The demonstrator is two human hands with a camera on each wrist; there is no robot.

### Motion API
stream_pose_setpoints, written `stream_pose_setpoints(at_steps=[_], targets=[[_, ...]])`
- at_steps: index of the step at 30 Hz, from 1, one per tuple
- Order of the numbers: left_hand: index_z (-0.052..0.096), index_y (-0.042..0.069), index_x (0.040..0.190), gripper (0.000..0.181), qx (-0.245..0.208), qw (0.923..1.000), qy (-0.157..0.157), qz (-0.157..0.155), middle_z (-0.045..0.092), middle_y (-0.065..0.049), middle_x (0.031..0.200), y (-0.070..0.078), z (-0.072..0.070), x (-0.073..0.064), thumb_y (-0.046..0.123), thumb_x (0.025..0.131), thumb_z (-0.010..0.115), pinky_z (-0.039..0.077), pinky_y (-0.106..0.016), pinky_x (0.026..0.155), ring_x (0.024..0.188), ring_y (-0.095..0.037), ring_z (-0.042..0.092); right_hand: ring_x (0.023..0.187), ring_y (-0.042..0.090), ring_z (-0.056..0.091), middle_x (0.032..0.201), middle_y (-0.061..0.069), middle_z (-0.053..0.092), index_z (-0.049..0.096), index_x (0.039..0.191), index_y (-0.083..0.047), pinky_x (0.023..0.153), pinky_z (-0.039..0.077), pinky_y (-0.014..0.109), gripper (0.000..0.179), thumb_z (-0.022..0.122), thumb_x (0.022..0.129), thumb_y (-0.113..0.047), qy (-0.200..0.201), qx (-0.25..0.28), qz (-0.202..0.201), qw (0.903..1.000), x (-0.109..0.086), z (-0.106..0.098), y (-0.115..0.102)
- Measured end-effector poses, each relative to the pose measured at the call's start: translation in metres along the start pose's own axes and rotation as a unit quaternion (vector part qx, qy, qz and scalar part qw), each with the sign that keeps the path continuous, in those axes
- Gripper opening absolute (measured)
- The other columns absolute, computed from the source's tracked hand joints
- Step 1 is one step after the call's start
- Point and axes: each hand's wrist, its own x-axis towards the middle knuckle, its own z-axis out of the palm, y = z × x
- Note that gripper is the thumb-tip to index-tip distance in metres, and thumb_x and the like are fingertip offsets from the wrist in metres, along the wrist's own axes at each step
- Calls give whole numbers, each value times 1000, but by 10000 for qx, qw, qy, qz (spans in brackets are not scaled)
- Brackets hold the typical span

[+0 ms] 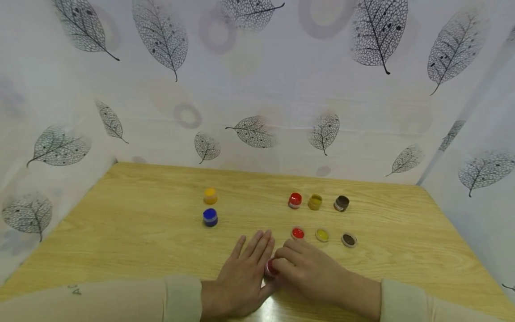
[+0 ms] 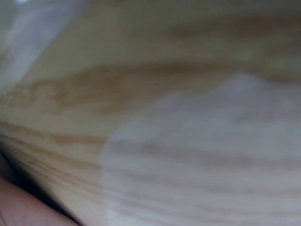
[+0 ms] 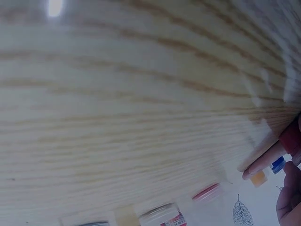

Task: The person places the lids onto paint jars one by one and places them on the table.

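In the head view a small dark red paint jar (image 1: 271, 268) stands between the two hands near the front of the table. My left hand (image 1: 244, 278) lies along its left side, fingers straight and pointing away, thumb reaching toward the right hand. With curled fingers and thumb my right hand (image 1: 307, 272) grips the jar at its top, hiding much of it. The right wrist view catches the dark red jar (image 3: 291, 137) at its right edge, beside fingertips. The left wrist view holds mostly wood grain, with a bit of skin in its lower left corner.
Beyond the right hand stand open red (image 1: 295, 201), olive-yellow (image 1: 315, 202) and dark brown (image 1: 341, 203) jars. Nearer lie a red lid (image 1: 297, 233), a yellow lid (image 1: 322, 235) and a brown lid (image 1: 349, 240). Orange (image 1: 210, 196) and blue (image 1: 210, 217) jars stand left.
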Motion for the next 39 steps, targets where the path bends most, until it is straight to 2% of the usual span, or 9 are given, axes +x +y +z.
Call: stream_pose_setpoints(at_steps=[10,15,18,24,27,33,39], targets=[[12,7,161,89,-63,9997,-231,84,4,-9,169,-1,-4,0,70,98,5,12,-58,123,156,-26,2,81,9,53,88,-9,61,67,99,-21,78,49,23,15,75,87,-26,109,-253,250,9993,2,2,-5],[13,7,161,90,-94,9998,-150,73,4,-9,169,0,-3,0,71,98,6,13,-58,123,156,-26,3,83,9,56,92,-10,65,68,100,-23,79,49,22,24,81,80,-28,-29,-20,359,9993,2,-1,-5],[13,8,161,90,-195,9996,-214,28,3,-8,169,0,-3,1,72,97,6,12,-58,123,156,-25,1,86,9,57,95,-11,66,68,101,-23,81,49,24,28,84,77,-27,-87,119,357,9993,3,-3,-3],[12,9,161,90,-241,9993,-277,6,1,-8,169,0,-2,1,72,97,6,9,-58,123,156,-25,0,88,8,58,94,-12,67,68,95,-24,79,49,24,23,84,79,-29,-62,369,452,9983,6,-5,-3],[13,9,161,90,-286,9994,-217,-4,3,-8,169,1,-2,1,72,97,7,10,-59,123,156,-25,1,91,8,60,95,-11,67,69,96,-22,82,50,24,21,82,80,-23,-130,503,368,9980,8,-6,-1],[15,12,161,87,-370,9992,-125,-88,8,-7,169,1,-1,1,72,98,14,12,-60,122,156,-25,4,101,7,61,106,-10,67,67,99,-19,94,51,25,22,79,82,-12,-561,778,101,9953,8,-10,7],[14,11,161,87,-340,9993,-119,-39,7,-7,169,0,-2,1,71,99,14,13,-59,122,156,-25,4,98,7,61,106,-10,69,69,101,-20,92,51,23,25,79,80,-11,-491,569,-54,9972,8,-9,8]])
